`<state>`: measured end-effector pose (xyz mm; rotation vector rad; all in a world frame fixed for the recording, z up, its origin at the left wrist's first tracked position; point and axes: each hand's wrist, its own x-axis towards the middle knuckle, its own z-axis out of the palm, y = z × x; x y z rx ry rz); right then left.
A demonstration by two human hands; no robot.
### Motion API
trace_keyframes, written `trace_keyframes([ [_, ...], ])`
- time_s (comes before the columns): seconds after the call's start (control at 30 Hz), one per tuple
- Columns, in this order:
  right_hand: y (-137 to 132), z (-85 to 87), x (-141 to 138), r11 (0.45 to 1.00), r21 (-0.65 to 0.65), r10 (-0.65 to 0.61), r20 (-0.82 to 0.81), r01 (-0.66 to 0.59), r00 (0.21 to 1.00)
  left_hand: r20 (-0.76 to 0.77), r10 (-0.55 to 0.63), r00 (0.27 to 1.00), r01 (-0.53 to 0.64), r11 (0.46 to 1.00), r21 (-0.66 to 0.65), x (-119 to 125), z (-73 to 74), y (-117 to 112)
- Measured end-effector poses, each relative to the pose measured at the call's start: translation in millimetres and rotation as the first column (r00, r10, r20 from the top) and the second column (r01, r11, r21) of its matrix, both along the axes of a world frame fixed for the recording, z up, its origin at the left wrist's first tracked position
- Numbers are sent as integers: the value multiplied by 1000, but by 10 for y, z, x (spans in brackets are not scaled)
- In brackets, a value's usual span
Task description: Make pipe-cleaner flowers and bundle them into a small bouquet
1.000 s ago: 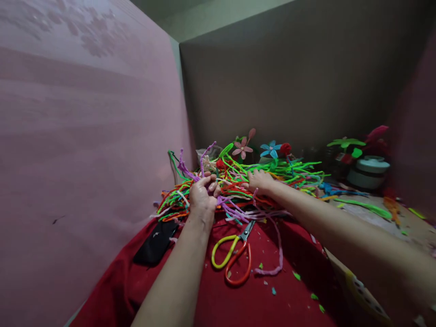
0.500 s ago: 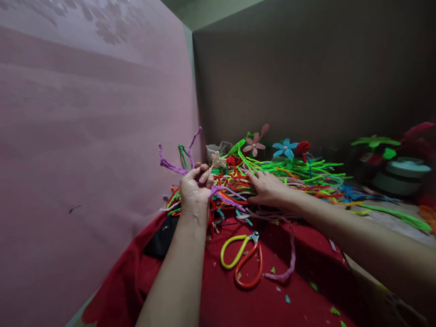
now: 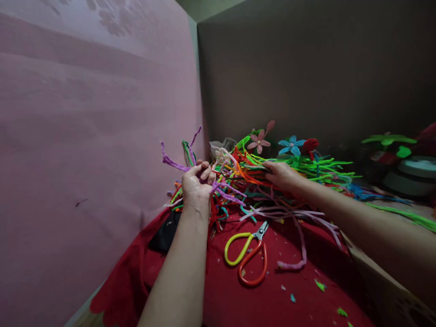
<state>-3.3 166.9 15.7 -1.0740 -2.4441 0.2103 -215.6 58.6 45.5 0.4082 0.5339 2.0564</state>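
Observation:
My left hand [image 3: 197, 186] is closed around a bundle of purple pipe cleaners [image 3: 174, 164]; their fuzzy, bent ends stick out past the fingers and below the palm. To its right, my right hand [image 3: 285, 175] grips a bunch of orange, red and green pipe cleaners [image 3: 245, 170] at the top of a large mixed pile [image 3: 335, 169]. Its fingertips are partly hidden among the strands. Pale pink pipe cleaners [image 3: 289, 212] lie loose along the pile's front edge. Scissors [image 3: 248, 259] with one yellow and one red handle rest on the red cloth in front.
Behind the pile stand a pink flower [image 3: 259, 141], a blue flower [image 3: 292, 144] and a red flower [image 3: 310, 145]. A dark flat object [image 3: 165, 234] lies beside my left forearm. A pale lidded container [image 3: 413, 175] is at far right. Coloured scraps dot the red cloth [image 3: 289, 313].
My right hand has closed on a bunch of pipe cleaners and raised it slightly, uncovering more pale pink strands in front. The left hand keeps its hold. The view has shifted slightly.

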Motion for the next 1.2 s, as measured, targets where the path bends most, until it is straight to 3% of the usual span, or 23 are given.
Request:
trace_keyframes([
  [0.3,250,157,139,955,-233,133,-212,-182,968,-16,-2,1000,1,1000,-18,-13,-38,33],
  [0.5,387,207,174,889,-398,85,-344,-227,935,-19,17,1000,-18,999,-39,4,-23,25],
  [0.87,521,193,200,882,-410,42,-421,-232,906,-47,29,998,-30,999,-16,9,-24,32],
  [1.2,470,237,149,939,-339,-52,-298,-54,953,-60,-4,998,3,1000,-25,1,-91,88],
])
